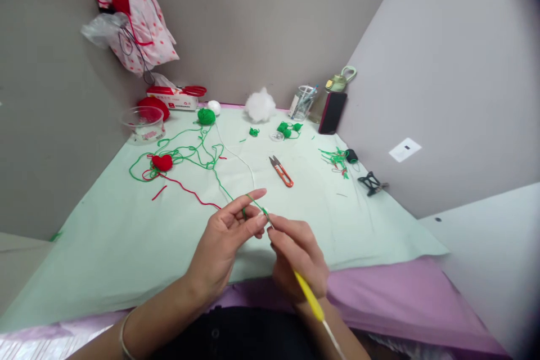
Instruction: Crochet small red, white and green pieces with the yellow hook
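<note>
Within left grip [225,232] | green yarn [265,212], pinched | yellow-handled hook [310,297] in right grip [300,250]

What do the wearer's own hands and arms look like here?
The left hand and right hand are ungloved, and no sleeves show on either forearm. A thin, pale bangle circles the left forearm; none shows on the right.

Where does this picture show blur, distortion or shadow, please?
Head view: soft light, a faint shadow on the tablecloth between the left hand and right hand; head view: the dotted bag, upper left, looks stretched and soft; head view: a dark, blurred border at the right edge; head view: the orange scissors look clearer, but details of the held green yarn are too small to tell.
</note>
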The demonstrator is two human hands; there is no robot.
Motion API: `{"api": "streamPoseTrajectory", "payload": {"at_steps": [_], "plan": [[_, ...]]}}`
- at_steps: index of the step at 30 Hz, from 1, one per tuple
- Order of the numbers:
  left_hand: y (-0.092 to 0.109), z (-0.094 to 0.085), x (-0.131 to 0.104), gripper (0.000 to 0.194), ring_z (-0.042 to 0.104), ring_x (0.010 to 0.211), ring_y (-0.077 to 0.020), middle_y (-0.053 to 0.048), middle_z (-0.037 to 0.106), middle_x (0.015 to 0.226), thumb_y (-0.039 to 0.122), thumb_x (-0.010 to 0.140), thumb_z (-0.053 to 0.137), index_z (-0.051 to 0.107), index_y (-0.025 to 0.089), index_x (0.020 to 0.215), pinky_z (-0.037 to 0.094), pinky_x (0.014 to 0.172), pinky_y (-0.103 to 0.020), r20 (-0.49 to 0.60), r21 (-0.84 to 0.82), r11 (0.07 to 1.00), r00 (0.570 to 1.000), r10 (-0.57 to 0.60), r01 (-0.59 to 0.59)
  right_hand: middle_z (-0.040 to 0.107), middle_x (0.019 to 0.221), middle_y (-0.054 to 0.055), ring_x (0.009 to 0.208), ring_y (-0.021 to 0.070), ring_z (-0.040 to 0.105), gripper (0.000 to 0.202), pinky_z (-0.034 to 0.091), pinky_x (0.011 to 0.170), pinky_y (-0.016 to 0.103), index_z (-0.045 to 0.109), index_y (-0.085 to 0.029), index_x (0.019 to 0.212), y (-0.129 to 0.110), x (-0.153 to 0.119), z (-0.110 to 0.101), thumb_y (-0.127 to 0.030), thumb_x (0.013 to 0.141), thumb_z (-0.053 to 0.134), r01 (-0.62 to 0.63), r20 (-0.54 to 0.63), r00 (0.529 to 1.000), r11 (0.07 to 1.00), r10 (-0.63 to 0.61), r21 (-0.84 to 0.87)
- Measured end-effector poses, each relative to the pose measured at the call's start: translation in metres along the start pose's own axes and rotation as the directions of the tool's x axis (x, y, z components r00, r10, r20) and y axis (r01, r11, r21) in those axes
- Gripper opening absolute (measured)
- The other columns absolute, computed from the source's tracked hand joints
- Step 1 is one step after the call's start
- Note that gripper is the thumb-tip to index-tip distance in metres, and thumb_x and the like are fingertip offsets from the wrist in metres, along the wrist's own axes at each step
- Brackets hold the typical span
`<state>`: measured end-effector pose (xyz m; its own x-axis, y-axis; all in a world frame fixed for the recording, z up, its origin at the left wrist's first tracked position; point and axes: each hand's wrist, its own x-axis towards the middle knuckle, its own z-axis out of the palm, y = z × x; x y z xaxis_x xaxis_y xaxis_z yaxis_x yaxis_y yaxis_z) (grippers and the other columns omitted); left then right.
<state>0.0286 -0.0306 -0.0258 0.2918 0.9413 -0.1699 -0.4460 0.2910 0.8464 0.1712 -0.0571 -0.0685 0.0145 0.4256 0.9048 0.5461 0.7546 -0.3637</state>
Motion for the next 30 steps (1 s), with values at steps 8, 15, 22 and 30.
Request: {"api": "streamPoseTrajectory", "payload": {"at_steps": [8, 15, 22, 30], "plan": [[0.009, -0.007, 0.001, 0.048, 0.059, 0.079, -0.0108, 0.004, 0.062, 0.084, 0.029, 0.084, 0.086, 0.075, 0.027, 0.131, 0.049, 0.082, -0.024, 0.028, 0.157, 0.984, 0.997, 0.075, -0.078, 0.077, 0.092, 0.005, 0.066, 0.015, 0.069, 0.02, 0.059, 0.059, 0.031, 0.075, -0.023, 0.102, -0.001, 0.028, -0.009, -0.017, 0.103, 0.056, -0.42, 0.113, 0.906, 0.832, 0.408, 0.363], [0.002, -0.005, -0.001, 0.054, 0.062, 0.079, -0.013, 0.003, 0.066, 0.08, 0.03, 0.082, 0.088, 0.073, 0.025, 0.133, 0.051, 0.08, -0.026, 0.064, 0.139, 0.99, 0.997, 0.031, -0.039, 0.073, 0.092, 0.005, 0.08, 0.0181, 0.071, 0.031, 0.06, 0.065, 0.032, 0.076, -0.028, 0.115, -0.004, 0.015, -0.002, -0.008, 0.098, 0.06, -0.211, 0.028, 0.977, 0.97, 0.209, 0.117], [-0.001, 0.001, -0.003, 0.05, 0.064, 0.08, -0.0128, 0.002, 0.07, 0.083, 0.028, 0.079, 0.09, 0.076, 0.025, 0.127, 0.053, 0.083, -0.025, 0.089, 0.068, 0.998, 0.996, -0.006, 0.0, 0.069, 0.107, 0.006, 0.097, 0.0197, 0.067, 0.026, 0.059, 0.077, 0.034, 0.079, -0.032, 0.111, 0.0, 0.011, -0.004, -0.015, 0.098, 0.065, -0.348, -0.01, 0.934, 0.915, 0.357, 0.205], [0.009, -0.003, -0.002, 0.031, 0.064, 0.077, -0.0141, -0.001, 0.071, 0.089, 0.033, 0.094, 0.073, 0.075, 0.024, 0.124, 0.055, 0.079, -0.028, 0.134, 0.297, 0.941, 0.982, 0.13, -0.165, 0.065, 0.089, 0.002, 0.071, 0.0138, 0.058, 0.016, 0.051, 0.063, 0.028, 0.077, -0.026, 0.092, 0.012, 0.018, 0.005, -0.042, 0.092, 0.076, -0.601, 0.2, 0.714, 0.442, 0.671, 0.666]]}}
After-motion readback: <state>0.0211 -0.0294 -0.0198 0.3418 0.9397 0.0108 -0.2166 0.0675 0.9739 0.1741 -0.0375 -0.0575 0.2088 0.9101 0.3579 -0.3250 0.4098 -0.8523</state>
